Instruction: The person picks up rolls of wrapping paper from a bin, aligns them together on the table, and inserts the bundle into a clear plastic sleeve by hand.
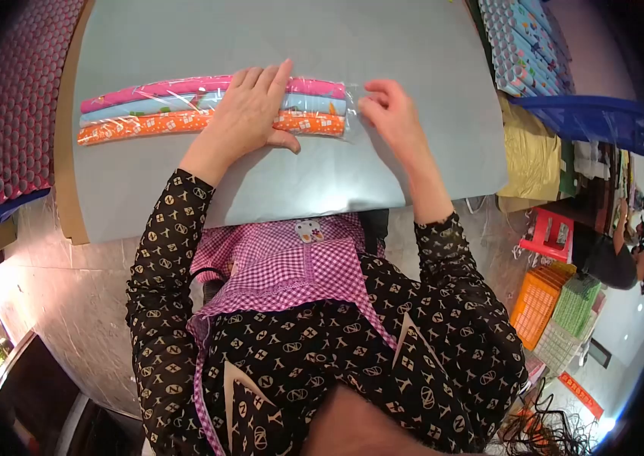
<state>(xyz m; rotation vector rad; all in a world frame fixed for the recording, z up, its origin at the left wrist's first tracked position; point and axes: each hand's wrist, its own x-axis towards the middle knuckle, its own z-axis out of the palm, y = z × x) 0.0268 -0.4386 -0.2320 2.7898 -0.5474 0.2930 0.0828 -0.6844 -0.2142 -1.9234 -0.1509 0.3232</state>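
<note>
Three long rolls, pink (128, 96), light blue (120, 112) and orange (139, 127), lie side by side in a clear plastic wrapper on the grey table (291, 178). Across their middle rests my left hand (250, 110), palm down, its fingers stretched out and the thumb apart. My right hand (390, 114) is at the wrapper's right end, fingers bent, with thumb and forefinger near the loose clear edge (354, 106). Whether those fingertips pinch the plastic is too small to tell.
Stacked pink rolls (14, 114) stand at the left. At the right are light blue patterned rolls (531, 49), a blue basket (588, 114), a gold sheet (531, 156), a red stool (551, 235) and orange crates (538, 300). Another person (614, 258) is at the far right.
</note>
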